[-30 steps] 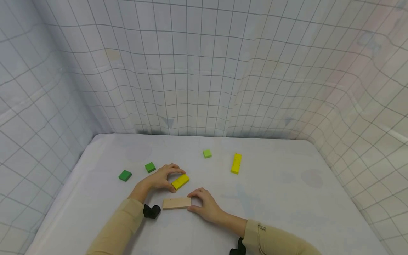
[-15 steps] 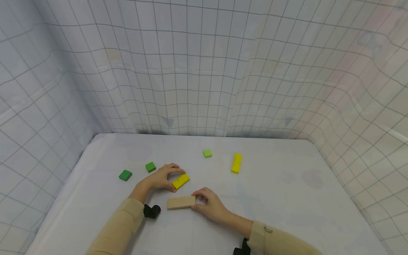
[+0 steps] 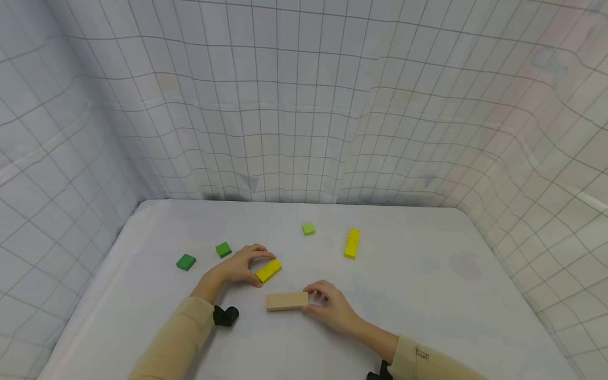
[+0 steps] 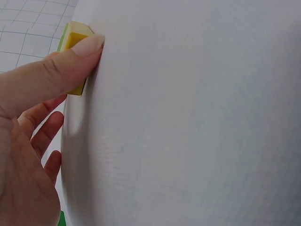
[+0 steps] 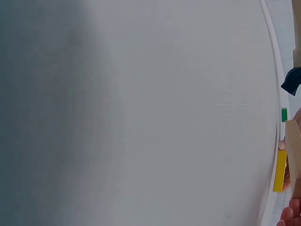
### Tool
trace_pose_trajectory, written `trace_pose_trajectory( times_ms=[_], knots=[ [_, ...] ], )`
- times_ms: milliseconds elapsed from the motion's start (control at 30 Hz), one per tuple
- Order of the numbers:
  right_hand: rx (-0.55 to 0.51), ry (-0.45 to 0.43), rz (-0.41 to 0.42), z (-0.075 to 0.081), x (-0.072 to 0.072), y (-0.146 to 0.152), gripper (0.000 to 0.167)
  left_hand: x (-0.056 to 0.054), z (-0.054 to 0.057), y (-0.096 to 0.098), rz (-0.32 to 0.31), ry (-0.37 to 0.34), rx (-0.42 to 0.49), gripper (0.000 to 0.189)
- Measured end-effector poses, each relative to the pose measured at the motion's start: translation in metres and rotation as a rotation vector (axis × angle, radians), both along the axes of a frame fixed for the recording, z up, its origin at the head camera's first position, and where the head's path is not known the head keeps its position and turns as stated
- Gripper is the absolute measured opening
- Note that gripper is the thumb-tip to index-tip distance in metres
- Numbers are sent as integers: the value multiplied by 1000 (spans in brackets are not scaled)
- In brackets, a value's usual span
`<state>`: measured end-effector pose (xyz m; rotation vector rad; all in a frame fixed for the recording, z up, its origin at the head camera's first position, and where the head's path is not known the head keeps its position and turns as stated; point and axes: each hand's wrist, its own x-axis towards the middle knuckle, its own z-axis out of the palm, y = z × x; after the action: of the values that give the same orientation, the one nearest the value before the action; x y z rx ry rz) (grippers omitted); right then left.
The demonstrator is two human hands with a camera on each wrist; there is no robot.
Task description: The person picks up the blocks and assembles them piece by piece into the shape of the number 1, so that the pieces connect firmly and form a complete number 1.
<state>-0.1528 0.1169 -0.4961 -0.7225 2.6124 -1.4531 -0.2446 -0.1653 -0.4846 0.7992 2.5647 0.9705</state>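
In the head view my left hand (image 3: 239,265) pinches a small yellow block (image 3: 268,271) on the white table, thumb at its near end. The left wrist view shows the thumb across that yellow block (image 4: 75,39), covering much of it. My right hand (image 3: 336,310) holds a pale wooden block (image 3: 287,301) by its right end, between thumb and fingers. This block lies level, nearer to me than the yellow one and apart from it. Only the edge of the right wrist view catches the wooden block (image 5: 293,155).
Two dark green blocks, a nearer one (image 3: 186,262) and a farther one (image 3: 224,249), lie left of my left hand. Farther back are a light green block (image 3: 309,229) and a second yellow block (image 3: 352,243). Checked white curtains (image 3: 304,132) surround the table (image 3: 418,274).
My right hand has moved to the right with the wooden block, away from my left forearm. The left hand and its yellow block have stayed in place.
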Motion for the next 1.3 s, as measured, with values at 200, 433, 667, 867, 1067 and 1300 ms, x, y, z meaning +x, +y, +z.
trace_pose_trajectory(
  times_ms=[200, 433, 667, 867, 1067, 1300],
  knots=[
    [6, 9, -29, -1, 6, 23, 31, 0, -1, 1, -4, -6, 8, 64],
    [-2, -13, -54, 17, 17, 37, 31, 0, -1, 0, 5, -13, -3, 64],
    [3, 0, -66, 7, 20, 53, 30, 0, -2, 0, 10, -24, 5, 64],
    [-3, -77, -67, -9, 20, 66, 31, -1, -3, 0, 14, -37, 9, 64],
    [8, -75, -55, -14, 20, 75, 32, 0, -3, 0, 13, -34, 2, 64],
    [18, -84, -55, -16, 19, 76, 31, 0, -3, 0, 4, -24, -5, 65]
  ],
)
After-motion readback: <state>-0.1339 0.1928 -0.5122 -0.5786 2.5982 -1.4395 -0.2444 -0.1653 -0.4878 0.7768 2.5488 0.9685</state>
